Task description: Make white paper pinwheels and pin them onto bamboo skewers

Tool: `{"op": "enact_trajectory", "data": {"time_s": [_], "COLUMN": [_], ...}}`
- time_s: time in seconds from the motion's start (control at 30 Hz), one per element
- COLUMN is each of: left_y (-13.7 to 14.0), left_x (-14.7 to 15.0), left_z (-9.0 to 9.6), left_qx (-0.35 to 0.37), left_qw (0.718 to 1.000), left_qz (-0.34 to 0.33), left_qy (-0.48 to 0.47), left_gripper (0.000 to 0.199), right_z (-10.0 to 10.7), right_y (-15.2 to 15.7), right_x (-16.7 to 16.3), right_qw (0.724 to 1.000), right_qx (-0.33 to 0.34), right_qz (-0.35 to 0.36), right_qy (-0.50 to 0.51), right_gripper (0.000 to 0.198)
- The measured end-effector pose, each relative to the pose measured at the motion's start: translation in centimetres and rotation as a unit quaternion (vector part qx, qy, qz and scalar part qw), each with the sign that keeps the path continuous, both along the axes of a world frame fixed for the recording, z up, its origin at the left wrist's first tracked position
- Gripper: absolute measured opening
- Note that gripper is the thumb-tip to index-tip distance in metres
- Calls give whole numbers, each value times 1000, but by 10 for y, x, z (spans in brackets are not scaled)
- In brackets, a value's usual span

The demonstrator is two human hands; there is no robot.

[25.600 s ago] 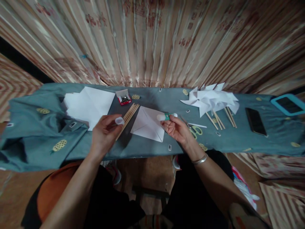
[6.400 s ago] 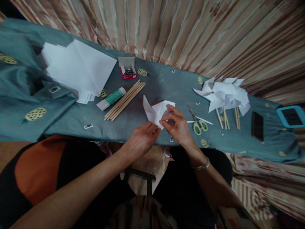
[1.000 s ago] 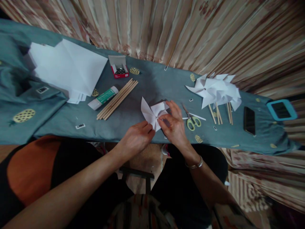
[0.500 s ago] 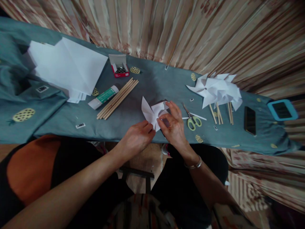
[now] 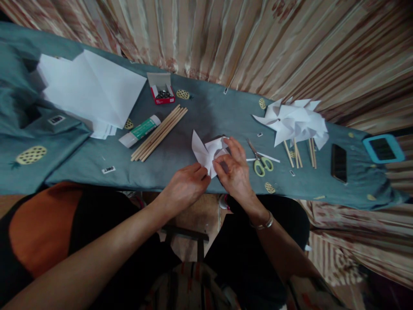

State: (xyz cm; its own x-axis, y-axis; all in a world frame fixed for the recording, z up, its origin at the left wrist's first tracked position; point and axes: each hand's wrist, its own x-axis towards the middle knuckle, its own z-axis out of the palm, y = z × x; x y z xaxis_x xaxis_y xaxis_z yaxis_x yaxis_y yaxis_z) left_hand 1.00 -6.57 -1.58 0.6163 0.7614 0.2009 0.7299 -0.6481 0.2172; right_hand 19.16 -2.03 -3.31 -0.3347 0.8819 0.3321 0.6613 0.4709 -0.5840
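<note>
A white paper pinwheel (image 5: 211, 150) lies near the front edge of the cloth-covered table, its blades bent toward the middle. My left hand (image 5: 187, 185) is closed, its fingertips gripping the pinwheel's lower left edge. From the other side, my right hand (image 5: 234, 170) pinches the paper close to its centre, thumb and index finger together; the other fingers are curled above the right blade. Whether a pin sits between those fingertips is too small to tell. Just right of my right hand lie green-handled scissors (image 5: 260, 162) beside a thin white paper strip (image 5: 270, 158).
Left of my hands lie wooden sticks (image 5: 159, 134), a glue stick (image 5: 140, 131), an open red box of metal pins (image 5: 164, 94) and white paper sheets (image 5: 97, 88). To the right are pinwheels on sticks (image 5: 297, 120), a phone (image 5: 338, 163) and a blue-framed device (image 5: 383, 148). A curtain (image 5: 206, 38) hangs behind.
Hardly anything differs. Both hands keep their grip on the pinwheel in the same spot, and the view has shifted only very slightly.
</note>
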Motion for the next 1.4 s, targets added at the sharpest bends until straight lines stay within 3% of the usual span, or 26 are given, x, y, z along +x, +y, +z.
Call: {"op": "enact_trajectory", "data": {"time_s": [0.83, 1.4], "left_y": [0, 0], "left_x": [1, 1], "left_z": [-2, 0], "left_qx": [16, 6], "left_qw": [1000, 999], "left_qz": [-18, -29], "left_qy": [8, 17], "left_gripper": [13, 10], "right_z": [1, -6], "right_y": [-6, -7], "right_x": [-3, -3], "right_qw": [995, 999], "right_qx": [79, -29], "right_qz": [-9, 18], "right_qy": [-54, -20], "right_gripper": [12, 25]}}
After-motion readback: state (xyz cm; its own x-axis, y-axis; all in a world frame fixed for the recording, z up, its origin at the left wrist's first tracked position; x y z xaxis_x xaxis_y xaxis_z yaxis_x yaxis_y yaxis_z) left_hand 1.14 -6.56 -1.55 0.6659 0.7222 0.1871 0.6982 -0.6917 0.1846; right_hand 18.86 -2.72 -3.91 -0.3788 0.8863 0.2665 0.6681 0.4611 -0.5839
